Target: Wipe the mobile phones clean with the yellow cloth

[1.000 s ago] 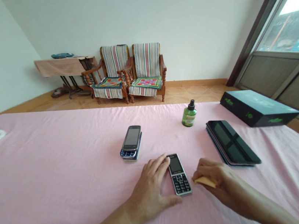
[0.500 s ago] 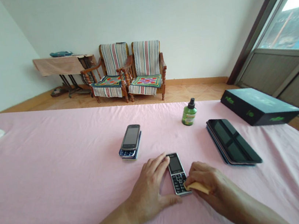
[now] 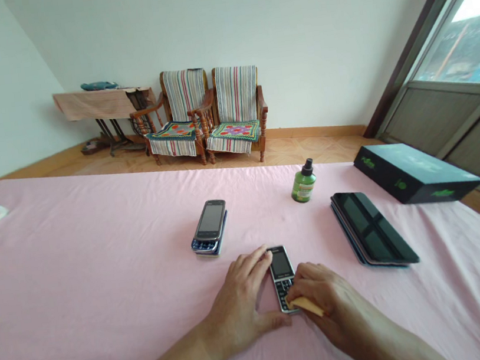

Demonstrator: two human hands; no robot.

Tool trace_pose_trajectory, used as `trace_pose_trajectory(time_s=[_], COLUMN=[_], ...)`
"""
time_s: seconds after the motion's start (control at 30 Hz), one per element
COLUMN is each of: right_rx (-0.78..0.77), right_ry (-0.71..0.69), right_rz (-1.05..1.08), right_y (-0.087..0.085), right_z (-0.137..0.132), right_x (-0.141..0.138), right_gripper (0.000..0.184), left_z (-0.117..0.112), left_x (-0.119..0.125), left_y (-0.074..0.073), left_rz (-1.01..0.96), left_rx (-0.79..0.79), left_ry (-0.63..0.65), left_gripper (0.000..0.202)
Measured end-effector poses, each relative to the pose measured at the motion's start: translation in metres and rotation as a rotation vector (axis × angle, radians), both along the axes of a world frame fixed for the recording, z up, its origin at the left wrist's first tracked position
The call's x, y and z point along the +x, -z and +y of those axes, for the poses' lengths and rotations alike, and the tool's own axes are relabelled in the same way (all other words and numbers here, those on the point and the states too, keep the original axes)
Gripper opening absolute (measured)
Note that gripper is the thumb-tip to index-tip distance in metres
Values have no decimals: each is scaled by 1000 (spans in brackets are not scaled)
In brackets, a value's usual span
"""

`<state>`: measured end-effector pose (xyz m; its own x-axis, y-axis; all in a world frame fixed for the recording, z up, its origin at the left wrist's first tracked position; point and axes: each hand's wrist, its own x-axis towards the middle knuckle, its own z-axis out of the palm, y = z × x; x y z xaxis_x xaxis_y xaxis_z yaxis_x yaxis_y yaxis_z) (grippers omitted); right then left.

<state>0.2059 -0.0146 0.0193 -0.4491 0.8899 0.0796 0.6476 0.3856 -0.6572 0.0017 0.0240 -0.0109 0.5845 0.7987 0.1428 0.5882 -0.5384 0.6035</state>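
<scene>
Open leftward across pink sheet [image 3: 79, 274], blocked over keypad phone [image 3: 281, 263] by right hand [image 3: 329, 304], passable between stacked phones [image 3: 211, 220] and green bottle [image 3: 303, 187], obstructed rightward by tablet stack [image 3: 374, 229]

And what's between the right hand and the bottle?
Just bare pink sheet: nothing lies between the right hand and the bottle in the head view.

Two wooden chairs [image 3: 234, 98] stand upper centre, a draped table [image 3: 96, 106] upper left; a black box [image 3: 417, 170] lies right.

Soft daylight; the window [image 3: 465, 47] at right glares white; the tablet [image 3: 375, 229] shows reflections.
</scene>
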Motion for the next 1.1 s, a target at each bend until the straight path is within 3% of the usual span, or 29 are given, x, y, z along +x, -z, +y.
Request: trace_pose_trajectory(time_s=[0.4, 0.73, 1.1], right_rx=[18, -5, 41], right_ry=[-39, 9, -10], right_rz=[-73, -72, -49], right_y=[-5, -5, 1], right_z=[0, -2, -3], right_x=[-11, 9, -9], right_gripper=[18, 22, 17], left_z=[-1, -1, -2], left_x=[1, 0, 0], left_y=[-3, -4, -4], left_rz=[-7, 36, 9], left_rx=[-5, -1, 10], left_ry=[2, 10, 5], left_gripper=[94, 96, 93])
